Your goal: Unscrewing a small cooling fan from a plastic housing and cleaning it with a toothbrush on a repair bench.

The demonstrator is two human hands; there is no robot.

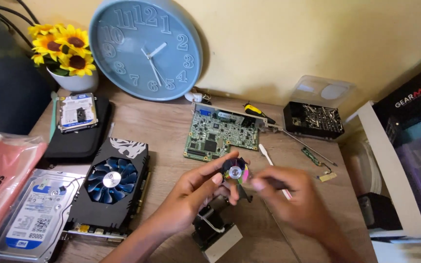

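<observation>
The left hand (191, 192) pinched a small colour wheel assembly (235, 172), its thumb and fingers closed on the disc's rim at about nine o'clock from the hub, while the right hand (296, 195) came in from three o'clock, blurred, so I could not tell whether its fingers were closed on anything or merely touching the wheel's edge. The wheel sat above the middle of the wooden desk (171, 129), just below the green circuit board (215, 134). A black bracket with a white block (215, 234) hung beneath it at six o'clock. Doing this well would, I judge, mean gripping only the rim or bracket, keeping fingertips off the coloured segments, and steadying the piece with the left hand while the right works gently. Counted: one wall clock (147, 48) at eleven o'clock, one graphics card (110, 187) at nine, two hard drives, the large one (32, 219) and the small one (77, 112), one pot of sunflowers (64, 51), one box of bits (314, 119), one white pry tool (267, 157).
</observation>
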